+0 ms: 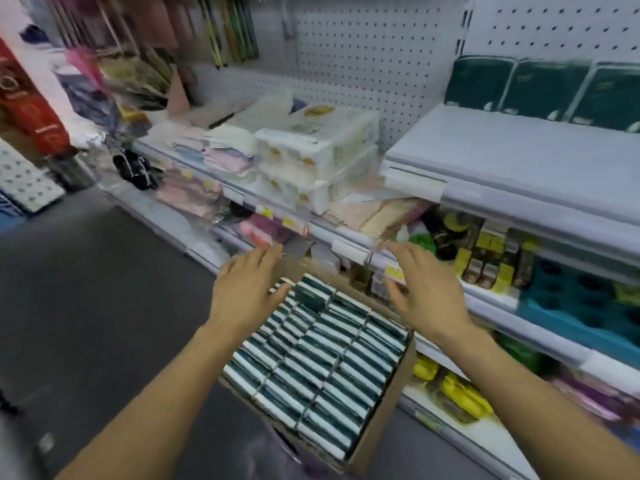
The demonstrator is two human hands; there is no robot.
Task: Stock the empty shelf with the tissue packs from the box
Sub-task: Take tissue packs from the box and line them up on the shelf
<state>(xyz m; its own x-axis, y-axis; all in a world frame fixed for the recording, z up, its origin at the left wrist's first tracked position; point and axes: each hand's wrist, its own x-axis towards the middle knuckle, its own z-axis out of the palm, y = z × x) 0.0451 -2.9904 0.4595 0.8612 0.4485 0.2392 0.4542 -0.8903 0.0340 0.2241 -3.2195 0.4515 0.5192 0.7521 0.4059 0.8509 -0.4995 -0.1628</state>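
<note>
A brown cardboard box (381,420) stands in front of me, filled with rows of dark green and white tissue packs (322,358). My left hand (246,289) hovers over the box's far left corner, fingers spread, holding nothing. My right hand (426,292) hovers over the far right side, also spread and holding nothing. Up on the right is a white shelf (502,157), mostly bare, with three dark green tissue packs (543,91) standing at its back against the pegboard.
White bundles of paper rolls (318,150) and folded cloths fill the shelf to the left. Lower shelves on the right hold small boxes, teal trays (581,306) and yellow items. Grey floor (86,289) lies to the left. The view is motion-blurred.
</note>
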